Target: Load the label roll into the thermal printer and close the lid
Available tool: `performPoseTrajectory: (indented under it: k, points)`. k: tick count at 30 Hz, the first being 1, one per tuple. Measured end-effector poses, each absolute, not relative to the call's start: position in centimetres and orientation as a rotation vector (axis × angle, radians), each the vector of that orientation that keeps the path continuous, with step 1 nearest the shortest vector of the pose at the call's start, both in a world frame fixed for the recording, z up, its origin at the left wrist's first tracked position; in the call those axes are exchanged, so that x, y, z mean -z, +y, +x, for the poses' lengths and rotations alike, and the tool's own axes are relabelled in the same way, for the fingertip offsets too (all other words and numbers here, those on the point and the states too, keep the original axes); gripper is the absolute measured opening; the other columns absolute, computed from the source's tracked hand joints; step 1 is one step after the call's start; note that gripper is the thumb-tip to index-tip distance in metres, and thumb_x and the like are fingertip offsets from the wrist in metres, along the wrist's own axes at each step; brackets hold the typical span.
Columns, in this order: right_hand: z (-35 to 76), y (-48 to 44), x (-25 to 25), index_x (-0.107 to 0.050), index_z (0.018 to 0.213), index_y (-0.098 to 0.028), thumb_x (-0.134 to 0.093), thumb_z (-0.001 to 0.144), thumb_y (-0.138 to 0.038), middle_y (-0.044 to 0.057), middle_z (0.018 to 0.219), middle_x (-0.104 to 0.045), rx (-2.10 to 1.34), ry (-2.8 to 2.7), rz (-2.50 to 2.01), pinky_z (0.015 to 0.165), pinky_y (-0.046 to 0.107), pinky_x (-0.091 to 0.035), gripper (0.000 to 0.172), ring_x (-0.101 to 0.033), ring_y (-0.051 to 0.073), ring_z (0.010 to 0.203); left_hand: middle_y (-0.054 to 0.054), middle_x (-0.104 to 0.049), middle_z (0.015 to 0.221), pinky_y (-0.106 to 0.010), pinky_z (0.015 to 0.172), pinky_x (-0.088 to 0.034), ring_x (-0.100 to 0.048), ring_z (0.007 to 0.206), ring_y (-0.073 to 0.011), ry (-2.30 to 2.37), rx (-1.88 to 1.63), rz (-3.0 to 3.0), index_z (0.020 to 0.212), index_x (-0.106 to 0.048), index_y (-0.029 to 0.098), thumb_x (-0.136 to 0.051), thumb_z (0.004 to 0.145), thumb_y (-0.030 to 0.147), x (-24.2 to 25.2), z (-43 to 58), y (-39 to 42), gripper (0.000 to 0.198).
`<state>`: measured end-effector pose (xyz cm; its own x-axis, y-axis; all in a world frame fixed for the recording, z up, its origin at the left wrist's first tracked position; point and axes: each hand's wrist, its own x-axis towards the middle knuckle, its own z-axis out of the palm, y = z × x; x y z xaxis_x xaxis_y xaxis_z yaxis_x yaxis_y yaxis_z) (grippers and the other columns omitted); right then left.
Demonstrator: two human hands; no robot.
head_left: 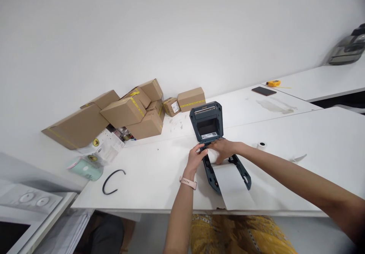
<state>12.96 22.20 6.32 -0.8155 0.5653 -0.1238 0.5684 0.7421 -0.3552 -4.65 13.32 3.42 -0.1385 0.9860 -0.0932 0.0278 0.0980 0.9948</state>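
While the lid [207,125] of the label printer [210,177] stands raised, the paper roll [212,156] sits in the open bay, partly covered by the hands. The printer rests on the white table [154,181], close to its front edge. The right hand [223,149] lies over the roll with fingers bent; whether they grip or merely press cannot be told. The left hand [196,157] is half-curled at the roll's left end beside the hinge; a firm pinch cannot be confirmed. A loose paper strip [232,185] extends across the printer's front to the table edge.

Handling: the roll should be light, smooth and fairly firm; hold it by both ends. The strip is probably flexible and easily creased; guide it by its side edges.
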Motion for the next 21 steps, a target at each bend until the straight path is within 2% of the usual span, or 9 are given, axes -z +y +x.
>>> performPoseTrajectory:
  k: [2,4,5,8,10,12,15,17,21]
  points:
    - [13.9,21.9,-7.2,-0.069,0.128,-0.019,-0.086,0.057,-0.045,0.017,0.127,-0.069,0.681,2.988,0.944,0.098,0.050,-0.050,0.078,-0.064,0.042,0.117,-0.014,-0.070,0.129,-0.042,0.102,-0.051,-0.066,0.116,-0.0296,1.375,-1.264,1.112,0.125,-0.069,0.018,-0.082,0.073,0.046,-2.9,-4.3,12.8,0.060]
    - [15.1,21.7,-8.5,-0.074,0.111,-0.023,-0.072,0.077,-0.055,0.011,0.116,-0.074,0.801,3.149,1.031,0.091,0.042,-0.054,0.048,-0.069,0.033,0.107,-0.012,-0.057,0.148,-0.042,0.114,-0.042,-0.054,0.135,-0.0303,1.383,-1.363,1.103,0.136,-0.062,0.021,-0.075,0.080,0.053,-1.8,-3.6,12.0,0.065]
    - [15.8,21.7,-9.2,-0.075,0.101,-0.023,-0.060,0.087,-0.058,0.009,0.108,-0.075,0.867,3.289,1.182,0.088,0.040,-0.054,0.041,-0.070,0.029,0.101,-0.010,-0.048,0.156,-0.041,0.119,-0.036,-0.045,0.144,-0.0290,1.395,-1.431,1.072,0.141,-0.057,0.023,-0.070,0.084,0.057,-1.1,-3.2,11.4,0.067]
    - [17.1,22.6,-11.9,-0.070,0.092,-0.023,-0.043,0.097,-0.060,0.009,0.099,-0.074,0.986,3.647,2.043,0.088,0.042,-0.054,0.047,-0.068,0.026,0.096,-0.004,-0.031,0.166,-0.039,0.126,-0.023,-0.026,0.154,-0.0253,1.422,-1.476,0.921,0.149,-0.047,0.028,-0.056,0.089,0.067,0.9,-1.9,9.9,0.072]
    - [17.0,23.9,-13.6,-0.067,0.112,-0.025,-0.045,0.095,-0.064,0.010,0.121,-0.070,1.136,3.654,2.383,0.100,0.046,-0.049,0.048,-0.063,0.028,0.114,-0.002,-0.029,0.167,-0.038,0.127,-0.020,-0.023,0.155,-0.0243,1.402,-1.493,0.851,0.150,-0.045,0.028,-0.052,0.090,0.068,1.5,-1.2,9.3,0.072]
    - [16.2,25.4,-15.0,-0.059,0.130,-0.028,-0.041,0.095,-0.069,0.009,0.142,-0.059,1.535,3.532,2.264,0.112,0.048,-0.041,0.057,-0.052,0.028,0.133,-0.003,-0.031,0.166,-0.039,0.127,-0.022,-0.025,0.155,-0.0239,1.350,-1.530,0.799,0.150,-0.046,0.026,-0.049,0.092,0.068,1.5,-0.9,9.1,0.071]
    - [14.7,26.7,-16.1,-0.059,0.133,-0.028,-0.030,0.095,-0.074,0.006,0.143,-0.061,2.092,3.175,1.906,0.116,0.051,-0.036,0.066,-0.051,0.029,0.135,-0.003,-0.035,0.165,-0.038,0.126,-0.024,-0.027,0.154,-0.0230,1.318,-1.559,0.726,0.146,-0.050,0.024,-0.052,0.093,0.063,1.0,-0.9,8.6,0.066]
    - [14.2,26.2,-16.0,-0.062,0.128,-0.027,-0.028,0.096,-0.073,0.006,0.136,-0.065,2.165,3.092,1.823,0.114,0.050,-0.038,0.066,-0.056,0.030,0.128,-0.003,-0.035,0.164,-0.037,0.126,-0.024,-0.028,0.153,-0.0219,1.323,-1.556,0.689,0.144,-0.053,0.024,-0.057,0.092,0.057,0.7,-0.9,7.9,0.062]
    - [15.1,22.2,-14.1,-0.063,0.124,-0.028,-0.031,0.099,-0.065,0.003,0.132,-0.064,1.934,3.354,1.834,0.115,0.048,-0.037,0.054,-0.055,0.027,0.126,-0.004,-0.043,0.160,-0.040,0.122,-0.032,-0.039,0.149,-0.0231,1.260,-1.517,0.562,0.146,-0.051,0.026,-0.053,0.094,0.053,0.2,-0.7,5.9,0.059]
